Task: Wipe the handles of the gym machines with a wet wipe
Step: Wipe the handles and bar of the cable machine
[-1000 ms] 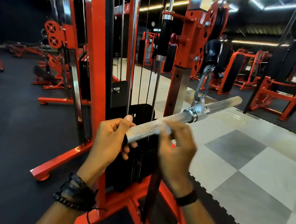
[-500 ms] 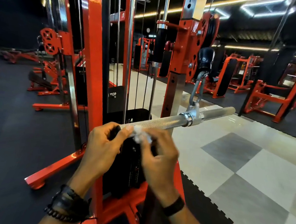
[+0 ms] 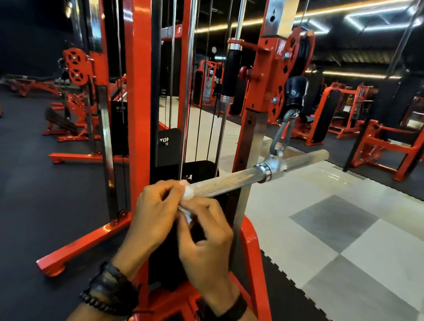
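A knurled steel bar handle (image 3: 232, 181) hangs by a carabiner from the cable pulley of an orange machine, running from centre to upper right. Both hands meet at its near end. My left hand (image 3: 153, 211) and my right hand (image 3: 205, 234) pinch a small crumpled white wet wipe (image 3: 187, 193) between them, just at and below the bar's tip. Part of the wipe is hidden between the fingers. Whether the left hand still touches the bar is hard to tell.
The orange cable machine frame (image 3: 133, 101) with its black weight stack (image 3: 194, 174) stands right behind the hands. More orange machines (image 3: 378, 140) fill the back and left. Black rubber mat lies left, grey and white tiles (image 3: 340, 237) right.
My right hand slid the wipe off the bar toward its near end. Both hands have come together below the bar's tip, and the left hand has let go of the bar.
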Demonstrator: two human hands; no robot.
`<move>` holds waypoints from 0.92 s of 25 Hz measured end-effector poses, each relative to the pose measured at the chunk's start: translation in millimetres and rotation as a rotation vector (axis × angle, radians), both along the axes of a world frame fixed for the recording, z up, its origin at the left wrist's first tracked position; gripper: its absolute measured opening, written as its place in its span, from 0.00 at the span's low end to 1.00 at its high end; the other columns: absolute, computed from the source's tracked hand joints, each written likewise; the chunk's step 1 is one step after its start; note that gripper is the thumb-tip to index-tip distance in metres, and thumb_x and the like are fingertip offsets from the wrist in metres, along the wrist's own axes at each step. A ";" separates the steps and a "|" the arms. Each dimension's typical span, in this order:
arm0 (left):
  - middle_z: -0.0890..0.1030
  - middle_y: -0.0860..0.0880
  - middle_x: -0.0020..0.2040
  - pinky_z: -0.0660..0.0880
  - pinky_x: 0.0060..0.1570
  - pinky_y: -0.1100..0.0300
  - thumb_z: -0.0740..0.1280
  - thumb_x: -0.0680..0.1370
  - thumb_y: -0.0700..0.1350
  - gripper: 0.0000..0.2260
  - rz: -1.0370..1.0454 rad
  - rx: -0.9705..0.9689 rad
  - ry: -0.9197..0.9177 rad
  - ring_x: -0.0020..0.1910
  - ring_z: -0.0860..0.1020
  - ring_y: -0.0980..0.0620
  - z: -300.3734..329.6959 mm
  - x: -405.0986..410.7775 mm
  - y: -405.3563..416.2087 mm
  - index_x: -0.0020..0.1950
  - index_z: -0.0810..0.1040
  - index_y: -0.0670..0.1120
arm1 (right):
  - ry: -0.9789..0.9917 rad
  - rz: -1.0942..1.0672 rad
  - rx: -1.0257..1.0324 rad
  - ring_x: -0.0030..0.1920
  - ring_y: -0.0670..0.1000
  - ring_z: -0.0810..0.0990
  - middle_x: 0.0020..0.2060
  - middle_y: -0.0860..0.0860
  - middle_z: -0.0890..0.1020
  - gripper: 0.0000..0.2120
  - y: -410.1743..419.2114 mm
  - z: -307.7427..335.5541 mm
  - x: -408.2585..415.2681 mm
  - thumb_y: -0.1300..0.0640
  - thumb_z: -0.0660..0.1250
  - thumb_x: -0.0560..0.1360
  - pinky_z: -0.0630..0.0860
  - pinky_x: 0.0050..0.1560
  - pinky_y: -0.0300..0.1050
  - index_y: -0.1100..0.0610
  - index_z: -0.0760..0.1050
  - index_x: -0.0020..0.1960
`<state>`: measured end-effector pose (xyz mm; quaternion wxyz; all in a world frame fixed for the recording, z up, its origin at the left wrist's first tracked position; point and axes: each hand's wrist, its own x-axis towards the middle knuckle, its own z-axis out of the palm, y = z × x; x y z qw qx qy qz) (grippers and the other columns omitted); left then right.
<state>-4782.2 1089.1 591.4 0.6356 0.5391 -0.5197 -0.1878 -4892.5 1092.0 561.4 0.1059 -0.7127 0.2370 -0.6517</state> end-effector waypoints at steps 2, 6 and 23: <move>0.84 0.48 0.46 0.81 0.47 0.52 0.69 0.73 0.50 0.11 -0.043 -0.033 0.048 0.46 0.83 0.45 4.5 4.5 4.7 0.53 0.83 0.48 | -0.021 -0.062 0.000 0.48 0.46 0.79 0.45 0.51 0.80 0.05 -24.0 4.5 -15.1 0.67 0.71 0.74 0.75 0.51 0.38 0.60 0.81 0.49; 0.84 0.46 0.47 0.82 0.41 0.53 0.71 0.77 0.43 0.07 -0.008 -0.050 -0.072 0.38 0.83 0.48 6.0 9.0 10.7 0.55 0.81 0.45 | -0.303 -0.410 0.183 0.45 0.52 0.80 0.43 0.48 0.81 0.06 -100.5 19.0 -77.6 0.64 0.71 0.73 0.78 0.48 0.53 0.56 0.80 0.48; 0.84 0.50 0.43 0.80 0.44 0.41 0.71 0.73 0.54 0.11 -0.019 -0.020 -0.046 0.41 0.81 0.49 12.5 12.4 5.0 0.50 0.84 0.49 | -0.413 -0.444 0.268 0.45 0.56 0.82 0.44 0.54 0.83 0.08 -102.5 21.8 -73.1 0.63 0.71 0.74 0.79 0.48 0.52 0.52 0.79 0.48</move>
